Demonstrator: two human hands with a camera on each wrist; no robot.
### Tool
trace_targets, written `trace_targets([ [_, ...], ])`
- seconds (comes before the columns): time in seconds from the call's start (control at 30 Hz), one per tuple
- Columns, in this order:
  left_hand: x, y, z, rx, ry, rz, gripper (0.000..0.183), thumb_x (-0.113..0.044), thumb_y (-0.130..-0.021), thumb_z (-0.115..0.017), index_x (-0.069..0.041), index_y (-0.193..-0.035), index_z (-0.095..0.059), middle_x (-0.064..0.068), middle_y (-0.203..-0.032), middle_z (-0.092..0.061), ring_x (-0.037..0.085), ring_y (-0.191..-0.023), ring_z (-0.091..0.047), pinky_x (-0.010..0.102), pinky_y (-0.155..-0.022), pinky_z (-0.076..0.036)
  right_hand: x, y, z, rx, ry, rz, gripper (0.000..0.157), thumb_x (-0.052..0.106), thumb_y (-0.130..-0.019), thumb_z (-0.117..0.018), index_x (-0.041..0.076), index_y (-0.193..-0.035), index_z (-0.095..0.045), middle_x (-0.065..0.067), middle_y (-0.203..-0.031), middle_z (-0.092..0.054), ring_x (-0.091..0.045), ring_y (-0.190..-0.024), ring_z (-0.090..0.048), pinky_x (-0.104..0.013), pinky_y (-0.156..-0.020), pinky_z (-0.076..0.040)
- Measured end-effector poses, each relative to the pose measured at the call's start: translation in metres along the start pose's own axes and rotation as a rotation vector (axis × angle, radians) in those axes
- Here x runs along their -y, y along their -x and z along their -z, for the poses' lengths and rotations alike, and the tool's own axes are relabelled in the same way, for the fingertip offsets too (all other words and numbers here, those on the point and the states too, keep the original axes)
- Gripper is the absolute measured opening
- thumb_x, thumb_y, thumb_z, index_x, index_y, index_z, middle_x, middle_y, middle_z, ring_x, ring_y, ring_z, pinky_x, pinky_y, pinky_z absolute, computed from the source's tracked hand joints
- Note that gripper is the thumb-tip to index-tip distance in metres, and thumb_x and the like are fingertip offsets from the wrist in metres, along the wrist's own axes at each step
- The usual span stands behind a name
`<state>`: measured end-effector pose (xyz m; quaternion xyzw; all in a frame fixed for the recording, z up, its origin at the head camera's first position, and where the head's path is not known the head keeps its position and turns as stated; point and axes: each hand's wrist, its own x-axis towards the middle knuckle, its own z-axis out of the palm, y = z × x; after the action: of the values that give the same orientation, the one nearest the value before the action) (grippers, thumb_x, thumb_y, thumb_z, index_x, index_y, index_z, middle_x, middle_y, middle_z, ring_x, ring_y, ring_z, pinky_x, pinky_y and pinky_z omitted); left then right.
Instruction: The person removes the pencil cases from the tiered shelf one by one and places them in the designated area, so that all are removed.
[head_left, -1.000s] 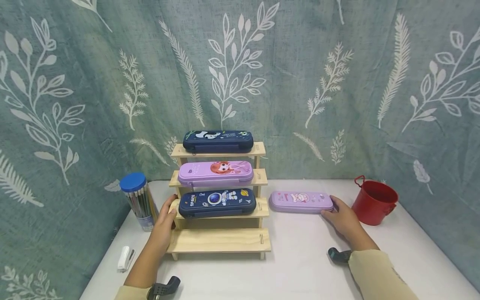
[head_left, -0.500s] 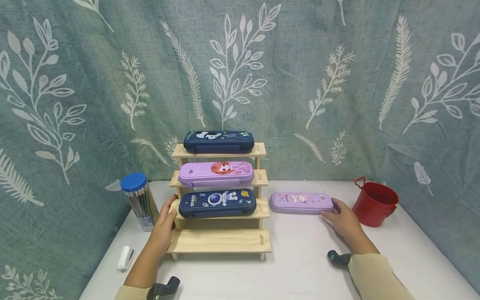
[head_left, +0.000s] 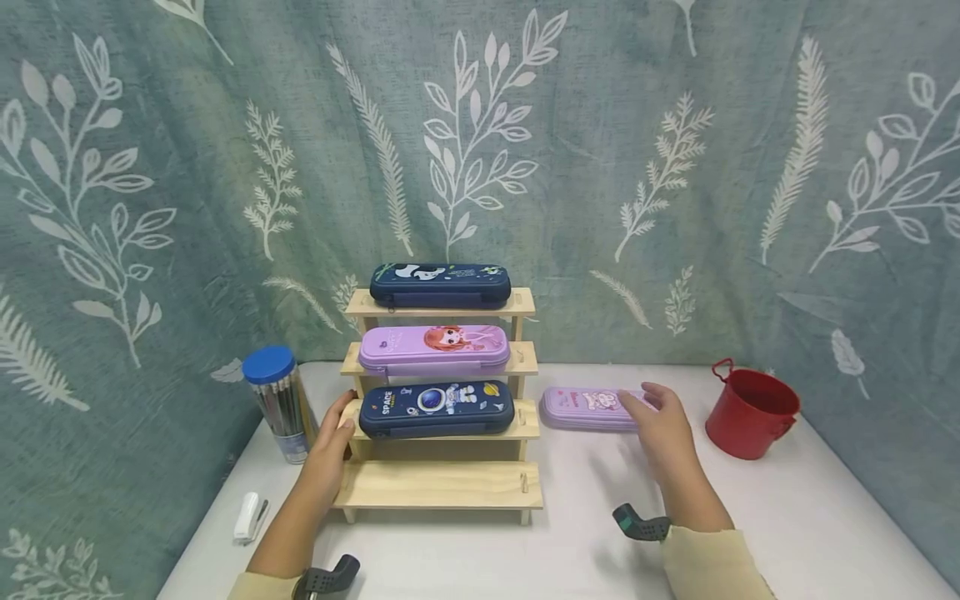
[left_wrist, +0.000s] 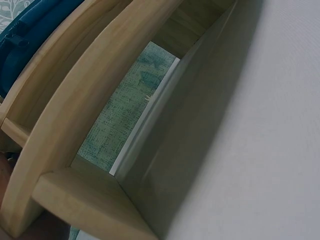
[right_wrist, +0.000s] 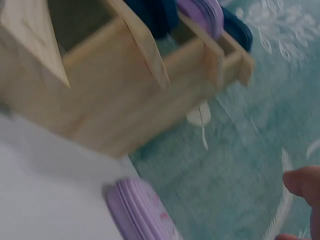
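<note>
A stepped wooden display stand (head_left: 442, 485) carries a navy panda pencil case (head_left: 442, 287) on top, a lilac girl-print pencil case (head_left: 431, 348) below, then a navy space pencil case (head_left: 437, 408); its lowest step is bare. My left hand (head_left: 330, 442) grips the stand's left side, thumb at the end of the space case's step. On the table right of the stand lies another lilac pencil case (head_left: 573, 407), its end showing in the right wrist view. My right hand (head_left: 663, 429) hovers over its right end, thumb and fingers spread, holding nothing.
A red metal bucket (head_left: 750, 417) stands right of my right hand. At the left are a blue-lidded tub of pencils (head_left: 279, 404) and a white stapler (head_left: 247, 517). A leaf-patterned green curtain (head_left: 570, 208) hangs behind the white table (head_left: 585, 550).
My right hand has let go of the lilac case's right end and risen, shifting left over it. The case stays where it was. My left hand keeps its grip on the stand.
</note>
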<state>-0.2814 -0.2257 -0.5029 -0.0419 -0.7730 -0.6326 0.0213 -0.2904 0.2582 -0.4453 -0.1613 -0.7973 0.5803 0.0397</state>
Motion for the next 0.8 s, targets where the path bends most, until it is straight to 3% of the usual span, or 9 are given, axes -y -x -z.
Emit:
trace_targets([
  [0.17,0.002,0.0,-0.003,0.003,0.013,-0.006,0.053,-0.033,-0.116,-0.026,-0.028,-0.168,-0.018,0.0,-0.176,-0.012,0.031,-0.163,-0.004,0.069,-0.126,-0.015,0.015,0.019,-0.029,0.07,-0.031,0.117,0.081,0.04,-0.103,-0.066,0.008,-0.165,-0.025,-0.019,-0.173,-0.02,-0.04,-0.157,-0.029,-0.061,-0.122,-0.034],
  [0.4,0.003,0.0,-0.006,0.004,0.02,-0.006,0.053,-0.034,-0.116,-0.026,-0.028,-0.168,-0.017,-0.001,-0.176,-0.011,0.03,-0.164,-0.002,0.068,-0.126,-0.015,0.027,0.038,-0.076,0.124,-0.002,0.281,0.07,0.033,-0.098,-0.075,0.006,-0.154,-0.043,-0.02,-0.156,-0.045,-0.04,-0.146,-0.047,-0.056,-0.117,-0.044],
  [0.57,0.003,0.001,-0.005,0.007,0.013,0.002,0.054,-0.034,-0.116,-0.026,-0.027,-0.168,-0.016,0.0,-0.177,-0.01,0.032,-0.163,-0.001,0.068,-0.126,-0.014,0.031,0.054,-0.103,0.128,0.122,0.376,0.07,0.037,-0.093,-0.08,0.006,-0.148,-0.05,-0.015,-0.146,-0.053,-0.037,-0.136,-0.055,-0.053,-0.116,-0.046],
  [0.8,0.0,0.001,-0.002,-0.005,0.012,-0.017,0.054,-0.033,-0.116,-0.026,-0.025,-0.168,-0.017,0.003,-0.176,-0.012,0.033,-0.163,-0.003,0.068,-0.126,-0.014,0.038,0.066,-0.123,0.102,0.281,0.464,0.077,0.043,-0.087,-0.085,0.008,-0.148,-0.053,-0.011,-0.143,-0.056,-0.032,-0.134,-0.057,-0.053,-0.113,-0.048],
])
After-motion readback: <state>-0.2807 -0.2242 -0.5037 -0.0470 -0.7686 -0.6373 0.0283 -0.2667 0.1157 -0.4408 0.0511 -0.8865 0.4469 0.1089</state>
